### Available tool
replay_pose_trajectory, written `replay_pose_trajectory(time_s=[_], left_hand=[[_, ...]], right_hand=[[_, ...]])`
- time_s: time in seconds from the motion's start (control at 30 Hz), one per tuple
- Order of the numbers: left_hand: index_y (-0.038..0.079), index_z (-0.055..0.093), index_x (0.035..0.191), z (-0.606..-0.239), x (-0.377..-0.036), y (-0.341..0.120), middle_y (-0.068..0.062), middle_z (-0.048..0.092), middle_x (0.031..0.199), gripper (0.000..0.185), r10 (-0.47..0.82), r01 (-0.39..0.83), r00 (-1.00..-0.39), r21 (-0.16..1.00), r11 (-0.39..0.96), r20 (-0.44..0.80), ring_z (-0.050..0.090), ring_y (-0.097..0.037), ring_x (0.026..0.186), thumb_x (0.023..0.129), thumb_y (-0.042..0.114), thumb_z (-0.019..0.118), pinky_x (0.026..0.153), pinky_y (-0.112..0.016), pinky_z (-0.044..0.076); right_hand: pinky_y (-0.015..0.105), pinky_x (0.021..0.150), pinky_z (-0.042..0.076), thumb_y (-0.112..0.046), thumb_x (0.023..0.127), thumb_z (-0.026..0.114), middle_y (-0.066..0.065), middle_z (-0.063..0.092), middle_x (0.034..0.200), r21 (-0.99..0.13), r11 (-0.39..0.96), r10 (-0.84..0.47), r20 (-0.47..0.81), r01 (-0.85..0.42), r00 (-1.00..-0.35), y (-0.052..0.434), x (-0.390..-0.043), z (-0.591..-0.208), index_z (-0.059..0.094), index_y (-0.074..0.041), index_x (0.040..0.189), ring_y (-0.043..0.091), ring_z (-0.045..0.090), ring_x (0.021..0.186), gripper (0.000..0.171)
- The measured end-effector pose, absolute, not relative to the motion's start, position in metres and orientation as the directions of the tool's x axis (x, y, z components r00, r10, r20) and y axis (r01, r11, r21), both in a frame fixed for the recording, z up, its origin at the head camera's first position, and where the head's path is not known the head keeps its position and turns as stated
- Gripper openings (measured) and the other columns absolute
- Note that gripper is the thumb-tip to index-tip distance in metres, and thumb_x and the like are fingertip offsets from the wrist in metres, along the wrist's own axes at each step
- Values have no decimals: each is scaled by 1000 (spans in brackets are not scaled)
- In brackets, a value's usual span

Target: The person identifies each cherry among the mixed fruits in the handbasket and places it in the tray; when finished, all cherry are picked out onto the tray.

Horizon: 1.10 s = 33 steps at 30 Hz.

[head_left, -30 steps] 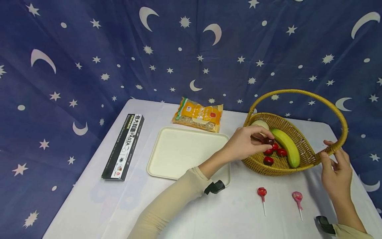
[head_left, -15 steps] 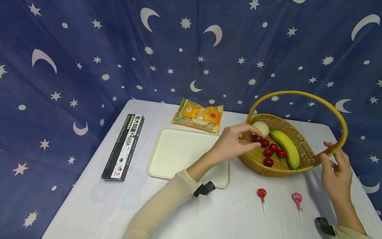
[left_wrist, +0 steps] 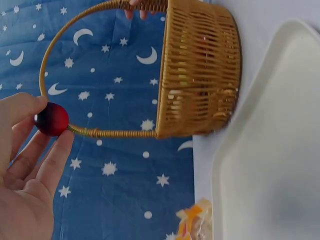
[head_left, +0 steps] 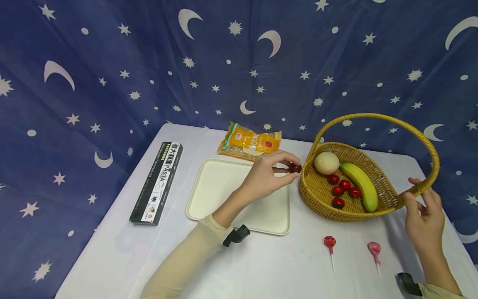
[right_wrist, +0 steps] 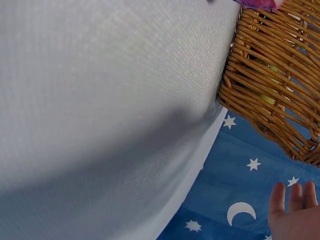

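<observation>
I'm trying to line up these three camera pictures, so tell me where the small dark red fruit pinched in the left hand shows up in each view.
Head: the small red fruit is mid-frame, over the tray's far right corner, just left of the basket.
Left wrist: at the left edge, pinched between fingertips, in front of the basket handle.
Right wrist: not in it.
Shared landmark: the wicker basket, in all three views.

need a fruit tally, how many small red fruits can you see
5: four in the basket at; one pinched by the left hand. Others may hide.

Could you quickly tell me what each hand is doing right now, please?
Left hand: pinching a small red fruit.
Right hand: fingers on the basket rim.
</observation>
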<state>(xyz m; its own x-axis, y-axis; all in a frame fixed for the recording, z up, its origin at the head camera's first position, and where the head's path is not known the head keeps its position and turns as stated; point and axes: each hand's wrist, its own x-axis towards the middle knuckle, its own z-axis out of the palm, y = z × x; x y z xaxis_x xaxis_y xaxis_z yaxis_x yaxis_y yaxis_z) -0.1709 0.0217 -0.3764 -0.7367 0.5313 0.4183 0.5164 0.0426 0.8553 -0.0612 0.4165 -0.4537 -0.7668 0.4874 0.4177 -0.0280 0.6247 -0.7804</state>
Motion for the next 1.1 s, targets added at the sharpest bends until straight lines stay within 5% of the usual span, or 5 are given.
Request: replay_pose_trajectory(time_s=[0.6, 0.83, 1.1], left_hand=[[5, 75, 116, -382, -175, 11, -11, 77, 116, 23, 503, 514, -757, 855, 66, 417, 74, -20, 103, 94, 3, 79, 94, -33, 65], [5, 74, 115, -383, -176, 3, -11, 75, 116, 23, 492, 521, -767, 847, 103, 412, 75, -21, 103, 93, 2, 80, 94, -22, 62], [7, 75, 111, -389, -177, -12, -9, 73, 111, 21, 469, 525, -783, 838, 146, 409, 76, -22, 101, 92, 3, 82, 92, -27, 64]], right_hand=[[-6, 91, 41, -8, 110, 54, -33, 48, 136, -789, 614, 494, 404, -21, -770, 416, -61, -455, 62, -12, 150, -6, 43, 136, 41], [-6, 91, 41, -7, 110, 54, -33, 48, 136, -784, 620, 488, 414, -29, -768, 416, -61, -454, 62, -12, 150, -6, 43, 136, 41], [-7, 91, 41, -9, 110, 54, -34, 48, 137, -781, 624, 490, 409, -18, -770, 415, -61, -452, 61, -15, 150, -6, 43, 138, 41]])
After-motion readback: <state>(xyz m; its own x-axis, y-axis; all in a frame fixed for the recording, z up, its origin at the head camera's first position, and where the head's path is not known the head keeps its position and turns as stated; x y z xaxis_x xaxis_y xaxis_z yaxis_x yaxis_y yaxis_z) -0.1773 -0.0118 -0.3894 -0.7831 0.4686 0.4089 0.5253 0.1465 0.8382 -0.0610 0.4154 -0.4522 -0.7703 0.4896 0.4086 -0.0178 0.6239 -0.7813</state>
